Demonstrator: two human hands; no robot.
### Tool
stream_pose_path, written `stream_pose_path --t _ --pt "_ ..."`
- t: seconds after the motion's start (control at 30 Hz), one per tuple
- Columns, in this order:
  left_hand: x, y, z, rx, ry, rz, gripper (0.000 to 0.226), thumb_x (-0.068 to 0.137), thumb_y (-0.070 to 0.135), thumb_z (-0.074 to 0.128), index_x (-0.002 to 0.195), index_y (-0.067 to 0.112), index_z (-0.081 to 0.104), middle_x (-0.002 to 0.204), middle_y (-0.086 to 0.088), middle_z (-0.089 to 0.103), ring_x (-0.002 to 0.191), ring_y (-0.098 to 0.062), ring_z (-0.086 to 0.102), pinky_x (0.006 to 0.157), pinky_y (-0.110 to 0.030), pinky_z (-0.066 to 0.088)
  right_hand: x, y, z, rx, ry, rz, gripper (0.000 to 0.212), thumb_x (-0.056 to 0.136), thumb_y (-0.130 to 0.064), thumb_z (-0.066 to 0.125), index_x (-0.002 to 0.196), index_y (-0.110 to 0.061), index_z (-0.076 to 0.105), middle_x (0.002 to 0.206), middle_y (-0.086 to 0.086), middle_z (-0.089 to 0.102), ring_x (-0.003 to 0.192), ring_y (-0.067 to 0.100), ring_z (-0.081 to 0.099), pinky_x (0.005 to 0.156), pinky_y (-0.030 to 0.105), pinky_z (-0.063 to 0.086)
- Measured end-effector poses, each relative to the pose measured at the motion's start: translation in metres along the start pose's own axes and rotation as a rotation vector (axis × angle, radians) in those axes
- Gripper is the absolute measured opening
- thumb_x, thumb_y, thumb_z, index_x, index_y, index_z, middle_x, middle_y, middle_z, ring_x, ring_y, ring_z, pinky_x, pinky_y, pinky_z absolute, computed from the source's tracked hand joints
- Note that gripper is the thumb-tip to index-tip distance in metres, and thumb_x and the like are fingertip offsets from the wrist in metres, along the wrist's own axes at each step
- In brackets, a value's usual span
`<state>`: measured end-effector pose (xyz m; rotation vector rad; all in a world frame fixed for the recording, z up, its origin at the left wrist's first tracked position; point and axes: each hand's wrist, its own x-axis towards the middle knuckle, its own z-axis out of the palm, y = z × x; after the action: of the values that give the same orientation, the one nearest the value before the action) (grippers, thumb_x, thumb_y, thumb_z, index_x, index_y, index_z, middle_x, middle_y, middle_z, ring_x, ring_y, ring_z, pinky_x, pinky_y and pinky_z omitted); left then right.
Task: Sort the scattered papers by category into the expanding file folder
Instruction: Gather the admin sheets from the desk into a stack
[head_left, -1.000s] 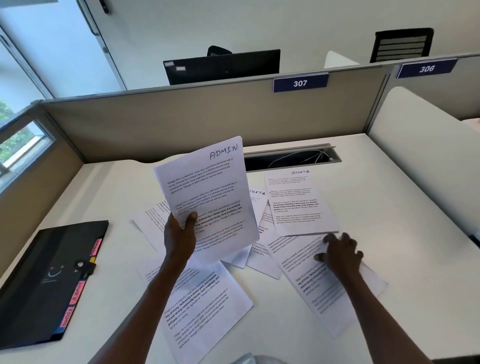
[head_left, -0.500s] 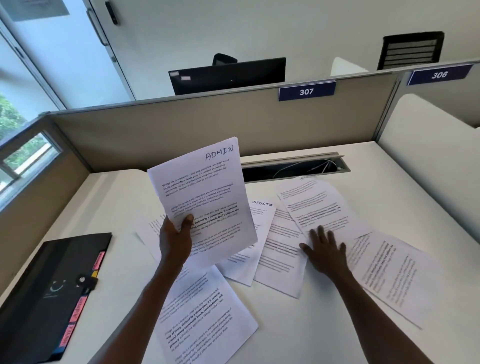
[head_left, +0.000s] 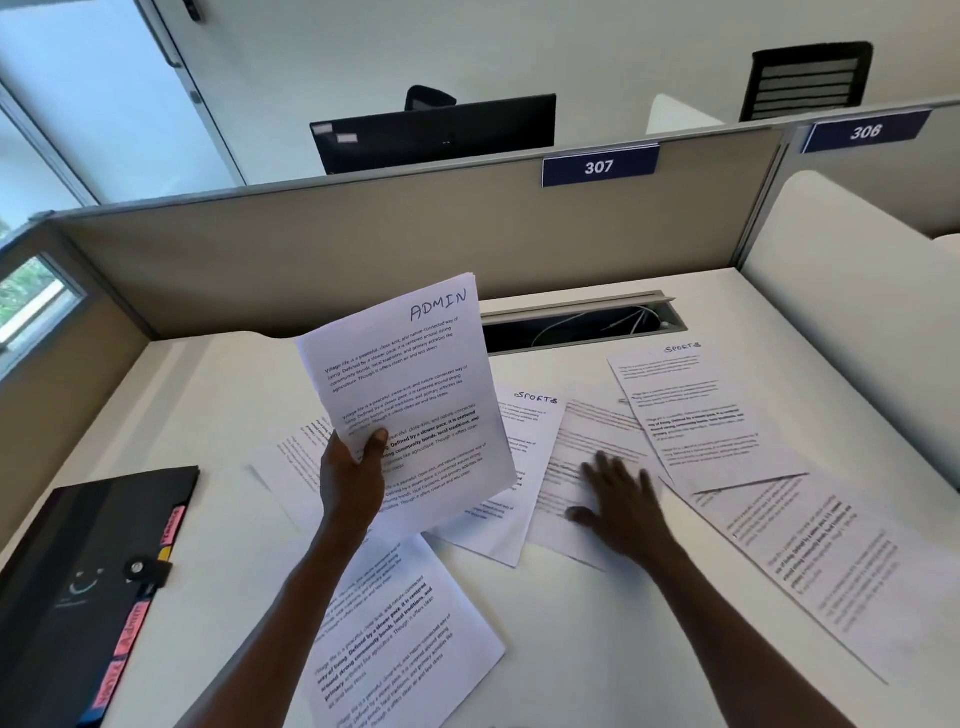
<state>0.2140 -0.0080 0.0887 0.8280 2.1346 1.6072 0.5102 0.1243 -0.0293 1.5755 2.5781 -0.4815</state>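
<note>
above the desk (head_left: 597, 644) your left hand (head_left: 350, 480) grips the admin stack (head_left: 410, 405) while your right hand (head_left: 621, 501) lies flat and open on loose papers (head_left: 587, 447), which may slide and mix before reaching the folder (head_left: 78, 587) lying closed at far left.

ADMIN sheets (head_left: 410, 395) are held upright above the desk; printed papers (head_left: 530, 467) (two headed SPORTS) lie scattered flat, overlapping. Black folder (head_left: 88, 582) with pink tabs lies closed, far left.

Black monitor (head_left: 436, 132) behind partition (head_left: 395, 249), label 307 (head_left: 600, 166)
</note>
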Motion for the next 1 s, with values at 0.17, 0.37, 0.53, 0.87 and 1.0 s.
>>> stream_pose_path --t 0.17,0.37,0.53,0.87,1.0 --pt "0.0 0.003 0.0 0.022 -0.003 0.01 0.029 0.097 0.015 0.061 0.125 0.011 0.058 0.109 0.001 0.064 0.095 -0.019 0.06 0.066 -0.018 0.044 0.004 -0.036 -0.002 0.001 -0.165 -0.228 0.074 0.091 -0.043 0.057 0.153 -0.032 0.019 0.163 -0.004 0.001 0.15 0.02 0.0 0.119 0.048 -0.001" --pt "-0.002 0.002 0.001 0.013 0.001 0.0 0.031 0.097 0.014 0.061 0.127 0.009 0.058 0.109 0.0 0.064 0.095 -0.019 0.059 0.066 -0.017 0.043 0.003 -0.036 0.003 0.264 -0.009 -0.092 0.056 0.083 -0.032 0.068 0.136 -0.023 0.05 0.155 0.002 0.034 0.142 0.019 0.029 0.113 0.033 0.024" --pt "-0.005 -0.003 0.001 0.028 -0.011 -0.004 0.031 0.098 0.016 0.059 0.128 0.007 0.057 0.112 -0.003 0.064 0.097 -0.02 0.06 0.064 -0.014 0.042 -0.01 -0.039 0.003 0.144 0.256 0.339 0.069 0.077 -0.053 0.068 0.124 -0.006 0.047 0.122 0.016 0.047 0.112 0.034 0.044 0.084 0.042 0.045" --pt "-0.007 -0.003 0.001 0.005 -0.023 0.002 0.032 0.098 0.016 0.059 0.13 0.012 0.056 0.113 0.0 0.063 0.099 -0.02 0.06 0.069 -0.021 0.045 -0.001 -0.044 -0.01 0.292 0.127 0.534 0.082 0.063 -0.051 0.084 0.115 -0.002 0.043 0.114 0.015 0.057 0.108 0.034 0.056 0.085 0.039 0.047" --pt "-0.006 -0.007 -0.004 0.03 -0.013 -0.001 0.033 0.098 0.017 0.058 0.13 0.01 0.056 0.115 -0.002 0.064 0.1 -0.021 0.06 0.08 -0.029 0.048 -0.005 -0.037 -0.016 0.447 0.213 0.56 0.047 0.082 -0.029 0.071 0.112 -0.002 0.047 0.115 0.017 0.062 0.107 0.036 0.06 0.086 0.039 0.049"
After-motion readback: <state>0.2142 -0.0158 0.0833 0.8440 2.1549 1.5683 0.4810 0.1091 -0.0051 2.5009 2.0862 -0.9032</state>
